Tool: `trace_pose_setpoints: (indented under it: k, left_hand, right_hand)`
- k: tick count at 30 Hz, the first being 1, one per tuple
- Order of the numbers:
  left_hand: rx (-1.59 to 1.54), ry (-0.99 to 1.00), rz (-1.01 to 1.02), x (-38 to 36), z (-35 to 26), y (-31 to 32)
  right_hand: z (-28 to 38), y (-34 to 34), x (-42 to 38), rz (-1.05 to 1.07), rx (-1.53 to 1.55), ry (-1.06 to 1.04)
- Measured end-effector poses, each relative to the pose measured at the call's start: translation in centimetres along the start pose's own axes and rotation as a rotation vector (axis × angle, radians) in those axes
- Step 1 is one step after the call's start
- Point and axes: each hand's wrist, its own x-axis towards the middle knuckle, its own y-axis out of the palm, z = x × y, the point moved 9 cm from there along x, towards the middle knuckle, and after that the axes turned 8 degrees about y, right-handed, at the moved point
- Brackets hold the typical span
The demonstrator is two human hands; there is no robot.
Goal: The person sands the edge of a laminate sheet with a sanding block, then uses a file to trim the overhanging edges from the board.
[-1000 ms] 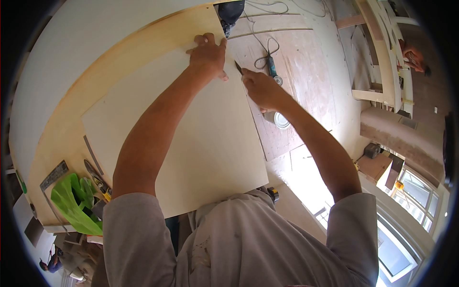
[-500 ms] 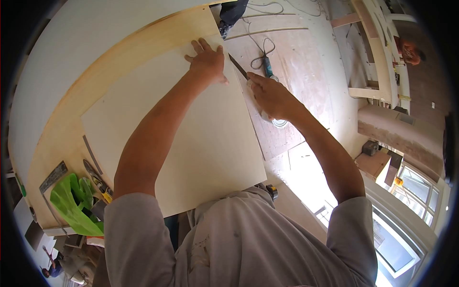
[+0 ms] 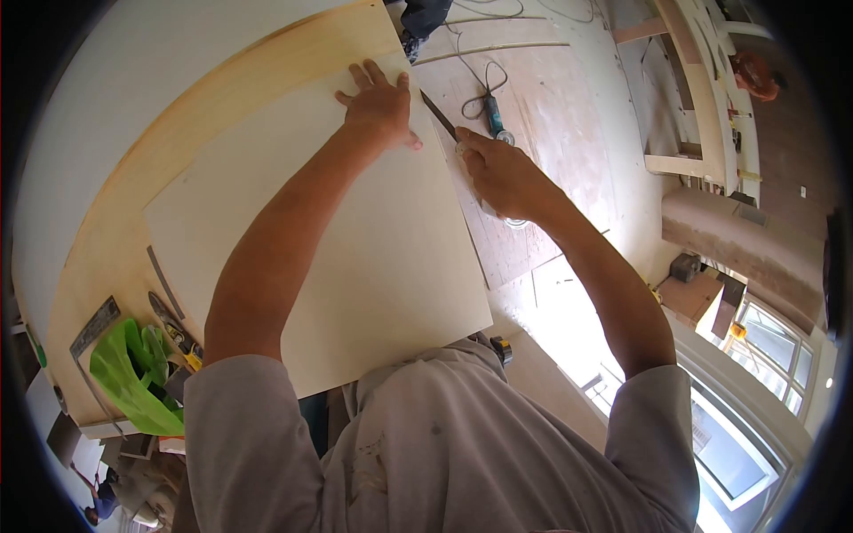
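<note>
A large cream-white sheet (image 3: 355, 249) lies flat on a pale wooden board (image 3: 169, 147) in front of me. Near its far right corner, my left hand (image 3: 378, 111) presses down with the fingers spread. Just past that sheet's right edge, my right hand (image 3: 505, 178) is closed round the near end of a long, narrow, dark file (image 3: 439, 114). The file's blade slants up and to the left, its tip close by the sheet's edge beside my left hand. Its handle is hidden inside my grip.
A corded power tool (image 3: 494, 117) lies on the floor panels beyond my right hand. To the left are a bright green bag (image 3: 129, 373), a metal square (image 3: 93, 327) and pliers-like tools (image 3: 178, 330). A person's dark-clothed leg (image 3: 425, 19) shows at the top.
The whole view has shifted slightly, carrying sheet and arms a little up and left. Both hands keep nearly the same pose, and the file stays at the sheet's right edge.
</note>
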Motion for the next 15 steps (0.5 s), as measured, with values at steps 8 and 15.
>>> trace_pose_setpoints:
  k: [8,15]
  left_hand:
    - [0.001,-0.002,-0.005,0.1,0.1,0.2]
    - [-0.006,0.002,-0.011,0.1,0.0,0.0]
  right_hand:
    - [-0.7,2.4,1.7,0.057,0.037,0.035]
    - [-0.5,1.8,-0.1,0.06,0.059,0.069]
